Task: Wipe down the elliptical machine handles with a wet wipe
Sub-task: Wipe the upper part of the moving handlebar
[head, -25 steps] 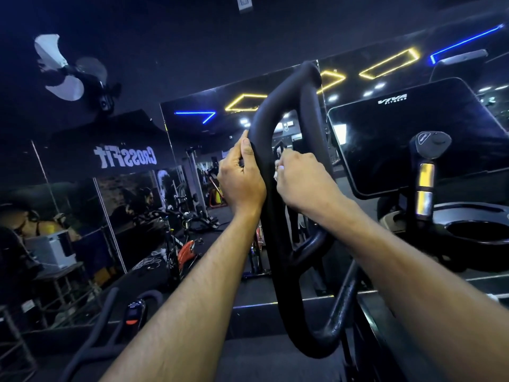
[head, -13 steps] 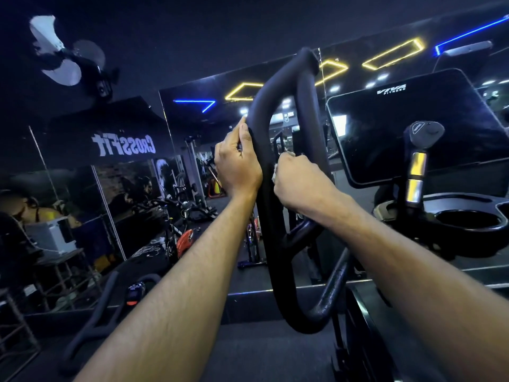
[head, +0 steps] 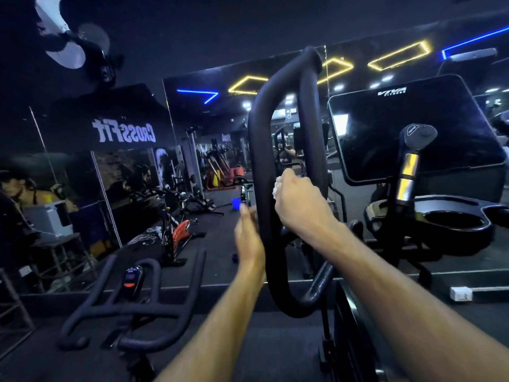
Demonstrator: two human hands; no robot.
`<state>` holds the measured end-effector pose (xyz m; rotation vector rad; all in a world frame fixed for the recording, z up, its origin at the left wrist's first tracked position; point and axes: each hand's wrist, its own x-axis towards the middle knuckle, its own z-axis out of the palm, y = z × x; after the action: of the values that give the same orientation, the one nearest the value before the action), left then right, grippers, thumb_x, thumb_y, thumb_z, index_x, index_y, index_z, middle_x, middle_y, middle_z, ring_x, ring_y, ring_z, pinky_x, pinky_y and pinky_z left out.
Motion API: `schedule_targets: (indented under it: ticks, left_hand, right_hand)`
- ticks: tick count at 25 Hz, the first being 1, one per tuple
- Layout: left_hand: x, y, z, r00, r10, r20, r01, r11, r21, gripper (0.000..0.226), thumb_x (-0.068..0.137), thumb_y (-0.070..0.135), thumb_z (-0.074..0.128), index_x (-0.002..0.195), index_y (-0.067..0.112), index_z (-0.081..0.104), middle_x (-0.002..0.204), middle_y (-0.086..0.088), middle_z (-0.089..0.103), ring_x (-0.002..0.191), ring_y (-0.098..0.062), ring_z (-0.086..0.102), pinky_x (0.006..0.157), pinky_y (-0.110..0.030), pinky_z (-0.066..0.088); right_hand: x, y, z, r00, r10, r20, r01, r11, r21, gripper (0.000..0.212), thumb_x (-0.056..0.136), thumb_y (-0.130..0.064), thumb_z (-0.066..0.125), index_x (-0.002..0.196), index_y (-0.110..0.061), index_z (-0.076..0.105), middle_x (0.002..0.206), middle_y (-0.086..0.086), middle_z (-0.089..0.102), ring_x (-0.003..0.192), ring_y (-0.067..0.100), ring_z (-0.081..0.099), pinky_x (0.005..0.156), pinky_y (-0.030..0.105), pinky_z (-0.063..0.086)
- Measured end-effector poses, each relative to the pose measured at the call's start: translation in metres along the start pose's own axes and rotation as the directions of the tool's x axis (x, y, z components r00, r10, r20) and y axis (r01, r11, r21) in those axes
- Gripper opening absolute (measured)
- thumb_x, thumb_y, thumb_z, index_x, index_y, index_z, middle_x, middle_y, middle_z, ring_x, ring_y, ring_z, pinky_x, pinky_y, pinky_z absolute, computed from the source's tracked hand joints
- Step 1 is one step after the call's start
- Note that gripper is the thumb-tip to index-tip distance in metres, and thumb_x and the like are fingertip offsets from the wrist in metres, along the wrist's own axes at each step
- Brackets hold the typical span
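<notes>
My right hand (head: 298, 206) hides most of the wet wipe (head: 276, 189); only a crumpled white corner peeks out beside my curled fingers (head: 289, 176), which pinch it against the inside of the black loop handle (head: 261, 150). My left hand (head: 248, 237) is blurred, fingers straight and loose, just beside the handle's outer edge; I cannot tell if it touches. Both forearms reach forward. The handle looks matte, padded, upright.
</notes>
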<state>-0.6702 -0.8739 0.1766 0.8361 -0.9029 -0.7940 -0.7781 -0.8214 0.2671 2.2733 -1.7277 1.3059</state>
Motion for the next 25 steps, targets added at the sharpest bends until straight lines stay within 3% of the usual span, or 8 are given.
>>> schedule_targets:
  ticks: [4, 8, 13, 15, 17, 19, 22, 25]
  left_hand:
    - [-0.041, -0.022, -0.016, 0.912, -0.312, 0.268, 0.354, 0.927, -0.126, 0.078, 0.101, 0.071, 0.032, 0.092, 0.01, 0.08, 0.08, -0.016, 0.072, 0.067, -0.029, 0.065, 0.067, -0.04, 0.052]
    - [-0.046, -0.02, -0.019, 0.864, -0.369, 0.343, 0.403, 0.914, -0.033, 0.088, 0.099, 0.079, 0.023, 0.075, 0.016, 0.08, 0.066, -0.012, 0.062, 0.053, -0.022, 0.052, 0.05, -0.031, 0.043]
    - [-0.044, -0.027, -0.024, 0.85, -0.386, 0.357, 0.43, 0.902, -0.047, 0.08, 0.101, 0.074, 0.028, 0.082, 0.013, 0.078, 0.077, -0.018, 0.063, 0.064, -0.025, 0.057, 0.059, -0.034, 0.047]
    - [-0.042, -0.028, -0.024, 0.825, -0.387, 0.411, 0.443, 0.895, -0.048, 0.083, 0.101, 0.073, 0.025, 0.086, 0.009, 0.075, 0.065, -0.015, 0.053, 0.054, -0.024, 0.048, 0.051, -0.03, 0.042]
    - [-0.04, -0.033, -0.026, 0.807, -0.381, 0.452, 0.446, 0.894, -0.043, 0.088, 0.103, 0.072, 0.02, 0.098, 0.006, 0.079, 0.06, -0.013, 0.047, 0.048, -0.022, 0.043, 0.049, -0.029, 0.039]
    - [-0.038, -0.037, -0.027, 0.796, -0.378, 0.472, 0.454, 0.889, -0.055, 0.091, 0.104, 0.07, 0.017, 0.111, 0.002, 0.077, 0.06, -0.013, 0.046, 0.046, -0.021, 0.043, 0.049, -0.029, 0.04]
    - [-0.035, -0.039, -0.029, 0.788, -0.36, 0.499, 0.451, 0.89, -0.07, 0.09, 0.104, 0.07, 0.017, 0.108, 0.002, 0.076, 0.06, -0.014, 0.048, 0.046, -0.021, 0.044, 0.049, -0.029, 0.041]
    - [-0.036, -0.041, -0.029, 0.782, -0.356, 0.511, 0.451, 0.89, -0.07, 0.09, 0.104, 0.071, 0.018, 0.105, 0.001, 0.075, 0.059, -0.015, 0.048, 0.045, -0.022, 0.043, 0.048, -0.028, 0.039]
  right_hand:
    - [-0.025, 0.009, 0.014, 0.999, -0.007, 0.041, 0.006, 1.0, 0.015, 0.014, 0.105, -0.023, 0.037, 0.104, -0.011, 0.044, 0.105, 0.017, 0.062, 0.094, 0.043, 0.061, 0.069, 0.041, 0.039]
    - [-0.037, 0.013, 0.018, 0.998, -0.024, 0.056, 0.028, 0.997, -0.075, 0.009, 0.105, -0.02, 0.038, 0.1, -0.013, 0.041, 0.089, 0.009, 0.054, 0.088, 0.041, 0.062, 0.066, 0.04, 0.04]
    - [-0.067, 0.011, 0.01, 0.954, -0.251, 0.162, 0.276, 0.949, -0.153, 0.016, 0.105, -0.032, 0.04, 0.102, -0.018, 0.046, 0.088, 0.007, 0.066, 0.08, 0.037, 0.066, 0.068, 0.046, 0.054]
    - [-0.045, 0.005, -0.007, 0.918, -0.395, 0.038, 0.396, 0.904, -0.159, 0.018, 0.103, -0.03, 0.047, 0.102, -0.013, 0.053, 0.092, 0.007, 0.063, 0.079, 0.03, 0.062, 0.068, 0.046, 0.056]
    - [-0.001, -0.007, -0.033, 0.782, -0.596, -0.182, 0.539, 0.794, -0.282, 0.018, 0.098, -0.023, 0.058, 0.099, -0.005, 0.062, 0.102, 0.011, 0.059, 0.086, 0.023, 0.055, 0.071, 0.039, 0.057]
    - [0.048, -0.026, -0.06, 0.619, -0.756, -0.213, 0.585, 0.624, -0.519, 0.015, 0.096, -0.012, 0.058, 0.098, 0.001, 0.066, 0.11, 0.016, 0.062, 0.097, 0.028, 0.056, 0.083, 0.037, 0.055]
    - [0.091, -0.049, -0.064, 0.527, -0.84, 0.127, 0.66, 0.31, -0.685, 0.021, 0.092, -0.003, 0.047, 0.091, 0.001, 0.068, 0.098, 0.018, 0.068, 0.095, 0.036, 0.06, 0.083, 0.045, 0.052]
    - [0.077, -0.038, -0.035, 0.522, -0.781, 0.344, 0.741, 0.215, -0.636, 0.031, 0.09, -0.01, 0.035, 0.085, -0.003, 0.065, 0.087, 0.014, 0.068, 0.086, 0.032, 0.06, 0.076, 0.045, 0.052]
